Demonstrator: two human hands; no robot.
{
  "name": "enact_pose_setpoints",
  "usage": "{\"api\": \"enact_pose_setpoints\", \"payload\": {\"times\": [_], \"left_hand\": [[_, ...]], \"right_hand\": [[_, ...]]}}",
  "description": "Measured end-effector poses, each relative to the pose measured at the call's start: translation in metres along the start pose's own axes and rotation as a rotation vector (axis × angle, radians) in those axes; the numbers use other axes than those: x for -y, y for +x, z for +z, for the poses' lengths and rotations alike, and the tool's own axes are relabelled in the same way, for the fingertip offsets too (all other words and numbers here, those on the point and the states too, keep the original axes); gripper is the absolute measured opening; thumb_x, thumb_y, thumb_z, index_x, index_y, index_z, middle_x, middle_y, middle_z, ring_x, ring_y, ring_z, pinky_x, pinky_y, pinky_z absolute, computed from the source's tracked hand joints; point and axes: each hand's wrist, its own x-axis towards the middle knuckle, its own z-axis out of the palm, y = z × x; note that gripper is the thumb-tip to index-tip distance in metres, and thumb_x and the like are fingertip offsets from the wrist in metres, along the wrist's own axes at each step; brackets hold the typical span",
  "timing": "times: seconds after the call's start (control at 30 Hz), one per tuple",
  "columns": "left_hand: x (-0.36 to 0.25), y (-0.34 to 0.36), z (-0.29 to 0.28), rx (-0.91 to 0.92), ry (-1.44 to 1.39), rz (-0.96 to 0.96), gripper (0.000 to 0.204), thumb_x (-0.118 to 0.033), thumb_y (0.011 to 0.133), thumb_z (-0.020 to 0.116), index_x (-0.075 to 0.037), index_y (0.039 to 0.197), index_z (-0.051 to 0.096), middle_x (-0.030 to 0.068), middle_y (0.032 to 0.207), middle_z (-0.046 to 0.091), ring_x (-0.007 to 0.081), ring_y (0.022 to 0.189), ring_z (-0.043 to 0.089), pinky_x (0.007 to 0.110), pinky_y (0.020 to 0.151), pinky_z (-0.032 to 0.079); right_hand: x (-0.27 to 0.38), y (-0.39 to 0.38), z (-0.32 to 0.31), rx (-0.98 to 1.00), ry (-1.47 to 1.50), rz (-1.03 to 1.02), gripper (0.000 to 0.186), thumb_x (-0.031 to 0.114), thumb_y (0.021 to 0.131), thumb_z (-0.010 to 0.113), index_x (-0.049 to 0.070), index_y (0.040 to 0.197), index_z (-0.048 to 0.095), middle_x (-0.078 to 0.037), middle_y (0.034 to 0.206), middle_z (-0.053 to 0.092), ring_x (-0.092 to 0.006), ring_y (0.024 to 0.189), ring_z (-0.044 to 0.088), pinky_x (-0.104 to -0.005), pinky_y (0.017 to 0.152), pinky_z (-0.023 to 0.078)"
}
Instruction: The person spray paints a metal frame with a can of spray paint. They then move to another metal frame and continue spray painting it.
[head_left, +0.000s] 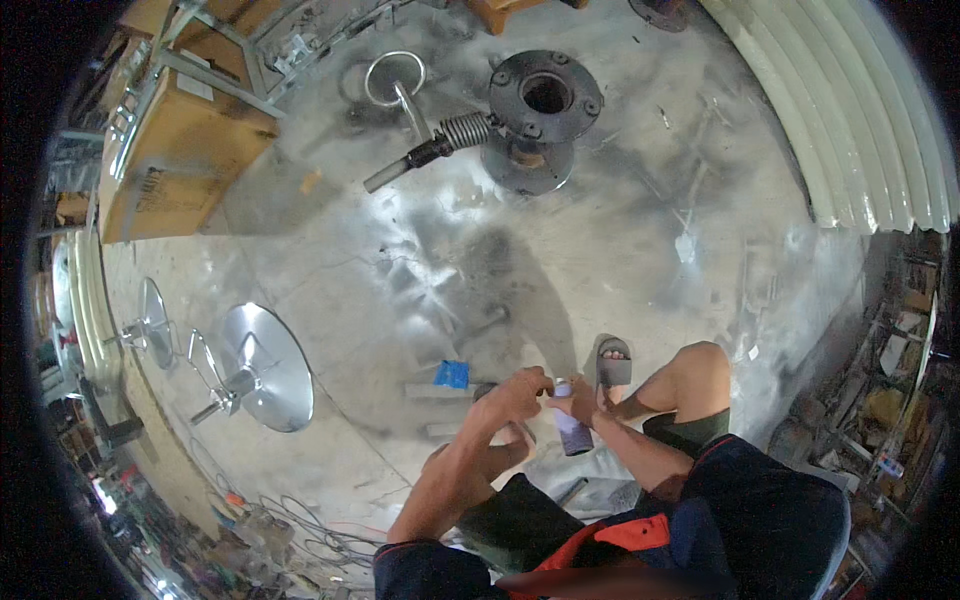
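A slim can (574,436) with a pale purple body, which looks like a spray can, is tilted between my knees. My right hand (578,402) is wrapped round its upper part. Close against the can's top, my left hand (526,391) has its fingers curled together; whether they pinch a small part there is too small to tell. To the left of my hands, a blue piece of cloth or paper (452,374) lies on a flat bar (430,391) on the floor.
Ahead stands a dark flanged metal part (545,95) with a spring and rod (440,145) sticking out. Shiny disc-shaped metal pieces (270,370) lie at left. Cardboard boxes (185,150) are at far left, pale corrugated sheets (850,110) at far right. Cables (315,530) run at lower left.
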Motion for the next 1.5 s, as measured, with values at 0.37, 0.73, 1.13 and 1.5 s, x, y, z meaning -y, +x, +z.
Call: {"api": "enact_pose_setpoints", "payload": {"times": [0.37, 0.73, 1.13, 1.5], "left_hand": [[-0.212, -0.115, 0.104, -0.34, -0.424, -0.444, 0.065, -0.047, 0.089, 0.086, -0.002, 0.133, 0.069, 0.0175, 0.113, 0.079, 0.0272, 0.106, 0.074, 0.039, 0.093, 0.058], [-0.5, -0.264, 0.135, -1.233, -0.973, -0.177, 0.097, -0.019, 0.073, 0.099, -0.006, 0.155, 0.049, 0.0104, 0.138, 0.067, 0.0236, 0.126, 0.063, 0.042, 0.112, 0.051], [-0.63, -0.128, 0.557, -2.808, -1.598, -0.689, 0.085, -0.015, 0.063, 0.097, 0.001, 0.138, 0.06, 0.0153, 0.127, 0.074, 0.0268, 0.113, 0.072, 0.043, 0.099, 0.059], [-0.808, 0.191, 0.745, -2.957, -2.577, -1.199, 0.094, -0.02, 0.056, 0.1, -0.003, 0.139, 0.059, 0.0178, 0.127, 0.074, 0.0341, 0.118, 0.072, 0.047, 0.1, 0.059]], "right_hand": [[0.086, -0.257, -0.152, -0.321, 0.003, -0.297, 0.103, 0.045, 0.075, 0.091, 0.002, 0.155, 0.044, -0.028, 0.137, 0.065, -0.0431, 0.13, 0.063, -0.0496, 0.109, 0.052], [0.214, -0.552, -0.227, 0.657, 0.103, -0.741, 0.091, 0.015, 0.095, 0.08, 0.001, 0.167, 0.027, -0.022, 0.146, 0.06, -0.0288, 0.126, 0.065, -0.0383, 0.093, 0.06], [0.175, -0.414, -0.462, 0.404, -1.273, -0.317, 0.073, 0.018, 0.094, 0.079, -0.001, 0.155, 0.043, -0.016, 0.103, 0.073, -0.0284, 0.082, 0.075, -0.0386, 0.064, 0.06], [0.117, -0.568, -0.251, 0.795, -1.216, -0.774, 0.057, 0.021, 0.1, 0.07, 0.003, 0.149, 0.047, -0.016, 0.105, 0.073, -0.0325, 0.081, 0.076, -0.0419, 0.062, 0.063]]}}
